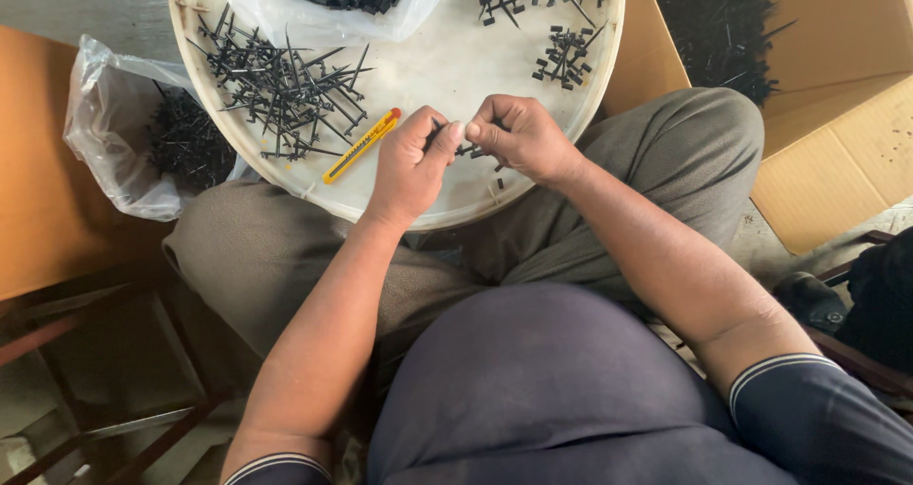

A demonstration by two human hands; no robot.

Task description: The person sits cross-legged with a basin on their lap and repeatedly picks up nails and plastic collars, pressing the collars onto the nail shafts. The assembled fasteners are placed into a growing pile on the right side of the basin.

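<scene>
Far left of the hands, a clear bag [124, 133] of dark parts slumps beside the white round tray [428, 67]. Nearer lie a heap of black sprue sticks [281, 90] and a yellow utility knife [361, 145]. Just right of the knife, the left hand [411, 166] and right hand [518, 138] meet, both pinching one small black plastic piece [466, 148] over the tray's near rim. Short, close grips would likely snap it cleanly — fingertips tight together. Further right, a cardboard box [837, 133] holds more.
</scene>
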